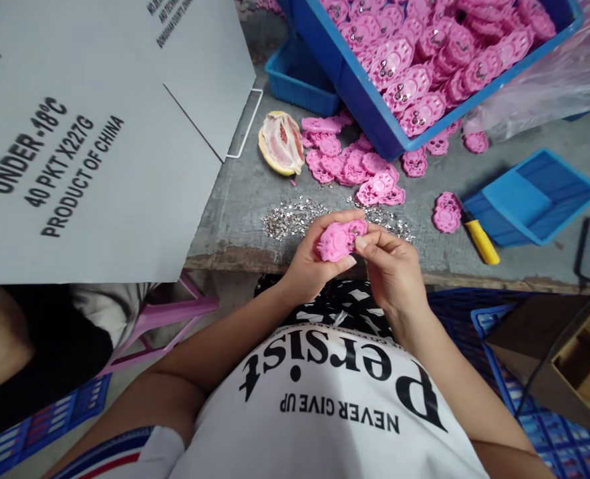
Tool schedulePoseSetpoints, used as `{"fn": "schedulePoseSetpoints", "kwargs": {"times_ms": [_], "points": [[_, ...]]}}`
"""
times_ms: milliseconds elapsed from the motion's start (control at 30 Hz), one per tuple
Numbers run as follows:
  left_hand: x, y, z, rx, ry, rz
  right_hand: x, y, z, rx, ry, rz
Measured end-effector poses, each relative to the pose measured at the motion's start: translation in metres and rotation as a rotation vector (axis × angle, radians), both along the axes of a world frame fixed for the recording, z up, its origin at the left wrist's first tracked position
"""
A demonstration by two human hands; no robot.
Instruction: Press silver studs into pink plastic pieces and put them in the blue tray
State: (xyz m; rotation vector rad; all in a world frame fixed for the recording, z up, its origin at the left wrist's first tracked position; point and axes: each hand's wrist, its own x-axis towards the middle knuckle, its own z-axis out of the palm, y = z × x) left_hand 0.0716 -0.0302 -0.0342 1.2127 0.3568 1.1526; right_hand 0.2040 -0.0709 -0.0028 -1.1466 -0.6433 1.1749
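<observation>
Upper left of the frame, big grey cardboard carton (pixel 90 133) with printed text lies over the table (pixel 239 199) edge. Upper right, large blue bin (pixel 369 126), tilted, heaped with finished-looking pink parts (pixel 414 60) that carry metal studs. Right of centre, a shallow blue tray (pixel 534 193); a second small blue tray (pixel 299 83) sits top centre, beside the bin. Centre, loose pink parts (pixel 354 163) are spread on the table just below the bin. Left of them, a piece of peeled fruit (pixel 281 143). Lower, a scatter of tiny metal bits (pixel 295 219), just above your hands. Yellow-handled tool (pixel 481 241) lies touching the shallow tray's near corner.

Your left hand (pixel 309 263) is curled around one pink part (pixel 338 241), cupping it from below at centre frame, off the table edge. Your right hand (pixel 392 266) has its fingertips pinched together against the part's right end; anything between them is too small to tell.

Step, by my read: fitting a metal bit into the held part. Next move likely calls for a firm left-hand hold and a fine, straight push from the pinch, then more bits from the scatter.
</observation>
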Motion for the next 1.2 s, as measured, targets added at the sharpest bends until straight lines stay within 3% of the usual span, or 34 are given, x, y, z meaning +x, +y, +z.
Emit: {"fn": "schedulePoseSetpoints", "kwargs": {"times_ms": [267, 400, 533, 667, 1000, 1200], "points": [[-0.002, 0.0, 0.008, 0.014, 0.076, 0.022, -0.001, 0.002, -0.004, 0.089, -0.135, -0.062], [-0.001, -0.004, 0.017, -0.296, -0.014, -0.062, 0.003, 0.002, -0.007, 0.094, 0.0, -0.066], [0.0, 0.001, 0.027, -0.635, -0.077, -0.109, 0.013, 0.001, -0.01, 0.047, -0.056, -0.156], [-0.001, 0.009, 0.031, -0.777, -0.082, -0.111, 0.027, -0.006, -0.012, 0.056, -0.144, -0.213], [0.005, 0.036, 0.041, -0.715, 0.037, -0.057, 0.093, -0.02, -0.038, 0.007, -0.394, -0.392], [0.015, 0.084, 0.069, -0.539, 0.119, -0.07, 0.121, -0.026, -0.059, -0.031, -0.669, -0.392]]}}
